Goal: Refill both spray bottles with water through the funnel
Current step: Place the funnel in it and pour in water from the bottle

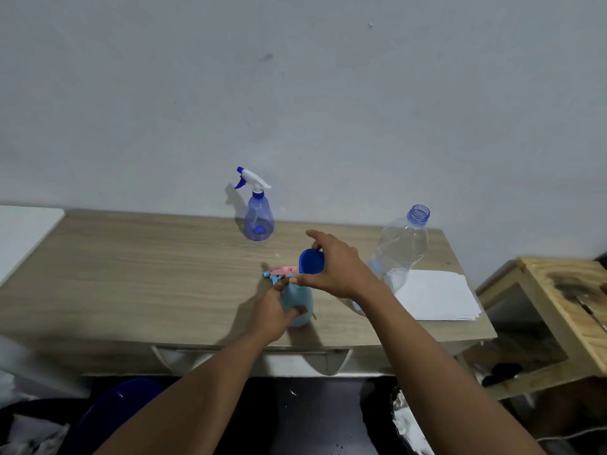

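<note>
both hands: left (274, 311) grips light-blue bottle (297, 302), right (335, 269) holds funnel (310, 261).

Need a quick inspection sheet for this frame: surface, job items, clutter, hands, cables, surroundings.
Surface: light wood-grain tabletop, against a grey wall.
Job's things: light-blue spray bottle, dark-blue plastic funnel above it; pink-and-blue trigger head lying behind; translucent blue spray bottle capped; clear uncapped water bottle.
Clutter: white paper sheets.
Hands: left hand grips light-blue bottle; right hand holds funnel.
Cables: nothing seen.
Surroundings: wooden stand at right.
</note>
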{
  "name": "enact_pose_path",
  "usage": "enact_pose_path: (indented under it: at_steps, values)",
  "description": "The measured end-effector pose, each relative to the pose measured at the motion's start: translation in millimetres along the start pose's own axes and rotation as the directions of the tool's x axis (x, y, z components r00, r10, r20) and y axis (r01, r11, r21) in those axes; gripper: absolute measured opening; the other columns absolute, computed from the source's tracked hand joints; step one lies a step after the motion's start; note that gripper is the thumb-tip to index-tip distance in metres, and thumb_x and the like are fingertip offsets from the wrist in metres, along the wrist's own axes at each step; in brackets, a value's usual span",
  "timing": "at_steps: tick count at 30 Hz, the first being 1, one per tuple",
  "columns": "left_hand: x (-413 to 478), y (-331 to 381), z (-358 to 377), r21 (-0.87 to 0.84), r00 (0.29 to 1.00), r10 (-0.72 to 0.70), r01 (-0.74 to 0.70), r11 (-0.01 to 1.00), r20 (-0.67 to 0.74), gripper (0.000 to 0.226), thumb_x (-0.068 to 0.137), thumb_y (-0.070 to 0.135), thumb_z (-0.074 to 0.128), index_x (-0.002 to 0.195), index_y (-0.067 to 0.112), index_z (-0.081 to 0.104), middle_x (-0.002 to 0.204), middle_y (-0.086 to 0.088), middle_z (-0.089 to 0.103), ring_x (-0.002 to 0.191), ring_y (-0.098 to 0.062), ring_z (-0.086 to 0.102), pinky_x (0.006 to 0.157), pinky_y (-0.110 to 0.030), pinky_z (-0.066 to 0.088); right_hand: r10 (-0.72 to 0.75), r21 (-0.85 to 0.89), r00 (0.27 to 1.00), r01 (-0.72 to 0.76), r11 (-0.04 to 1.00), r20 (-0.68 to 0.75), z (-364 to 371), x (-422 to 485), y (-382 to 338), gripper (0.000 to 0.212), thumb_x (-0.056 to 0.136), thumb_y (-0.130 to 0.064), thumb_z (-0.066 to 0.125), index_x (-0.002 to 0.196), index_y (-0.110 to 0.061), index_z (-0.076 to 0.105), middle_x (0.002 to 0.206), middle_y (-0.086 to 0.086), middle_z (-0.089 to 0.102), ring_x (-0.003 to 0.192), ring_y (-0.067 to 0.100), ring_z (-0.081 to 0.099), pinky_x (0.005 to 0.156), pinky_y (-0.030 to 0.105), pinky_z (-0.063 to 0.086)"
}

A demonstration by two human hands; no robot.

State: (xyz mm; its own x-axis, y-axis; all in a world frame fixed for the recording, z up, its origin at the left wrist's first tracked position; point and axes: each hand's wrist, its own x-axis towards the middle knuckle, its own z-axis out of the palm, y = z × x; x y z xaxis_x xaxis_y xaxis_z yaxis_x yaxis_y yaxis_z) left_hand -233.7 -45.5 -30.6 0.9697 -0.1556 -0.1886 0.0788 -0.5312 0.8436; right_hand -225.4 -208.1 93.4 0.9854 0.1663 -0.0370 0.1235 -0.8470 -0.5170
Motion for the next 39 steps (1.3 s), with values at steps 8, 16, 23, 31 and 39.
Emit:
enact_pose_path:
  at_steps: [8, 16, 23, 31, 39]
  values:
    - [-2, -1, 2, -0.034, 0.999, -0.032, 0.031, 0.999, -0.014, 0.053, 0.078, 0.022, 0.08, 0.124, 0.02, 0.054, 0.107, 0.003, 0.059, 0.1, -0.019, 0.059, 0.073, -0.027, 0.044, -0.009, -0.069, 0.998, 0.014, 0.998, 0.065, 16, 11, -17, 0.107, 0.062, -0.068, 0.08, 0.149, -0.029, 0.031, 0.136, -0.002, 0.055, 0.124, 0.022, 0.053, 0.105, 0.045, 0.031]
    - [2, -5, 1, -0.059, 1.0, -0.001, -0.001, 0.998, -0.03, 0.053, 0.072, 0.015, 0.083, 0.119, 0.018, 0.057, 0.098, 0.003, 0.064, 0.091, -0.019, 0.062, 0.08, -0.037, 0.052, 0.058, 0.177, 0.97, -0.016, 0.984, -0.235, 12, -10, -8, 0.091, 0.066, -0.063, 0.08, 0.142, -0.027, 0.045, 0.136, -0.006, 0.054, 0.126, 0.015, 0.048, 0.108, 0.039, 0.04]
    - [1, -7, 0, -0.114, 0.998, 0.049, -0.054, 0.992, -0.047, 0.051, 0.063, 0.022, 0.088, 0.106, 0.024, 0.061, 0.097, 0.007, 0.068, 0.093, -0.017, 0.066, 0.082, -0.039, 0.054, 0.165, 0.235, 0.394, 0.134, 0.963, -0.904, -17, -58, 35, 0.039, 0.082, -0.019, 0.08, 0.114, -0.007, 0.061, 0.109, -0.004, 0.055, 0.097, 0.026, 0.057, 0.08, 0.037, 0.051]
    - [2, -7, 3, -0.157, 0.996, 0.075, -0.082, 0.984, -0.056, 0.059, 0.057, 0.029, 0.087, 0.109, 0.02, 0.06, 0.102, -0.002, 0.069, 0.095, -0.021, 0.066, 0.087, -0.045, 0.054, 0.547, 0.657, 0.607, -0.053, 0.752, -0.576, -13, -53, 85, 0.097, 0.064, -0.041, 0.091, 0.142, -0.024, 0.035, 0.136, -0.003, 0.044, 0.123, 0.013, 0.048, 0.105, 0.034, 0.046]
    - [-11, -2, 2, -0.222, 0.994, 0.093, -0.104, 0.969, -0.059, 0.065, 0.065, 0.021, 0.09, 0.119, 0.021, 0.055, 0.114, 0.002, 0.065, 0.101, -0.007, 0.062, 0.082, -0.023, 0.053, 0.462, 0.63, 0.67, 0.01, 0.777, -0.581, -1, -54, 87, 0.074, 0.08, -0.032, 0.082, 0.14, -0.022, 0.041, 0.124, -0.004, 0.059, 0.119, 0.011, 0.058, 0.104, 0.038, 0.048]
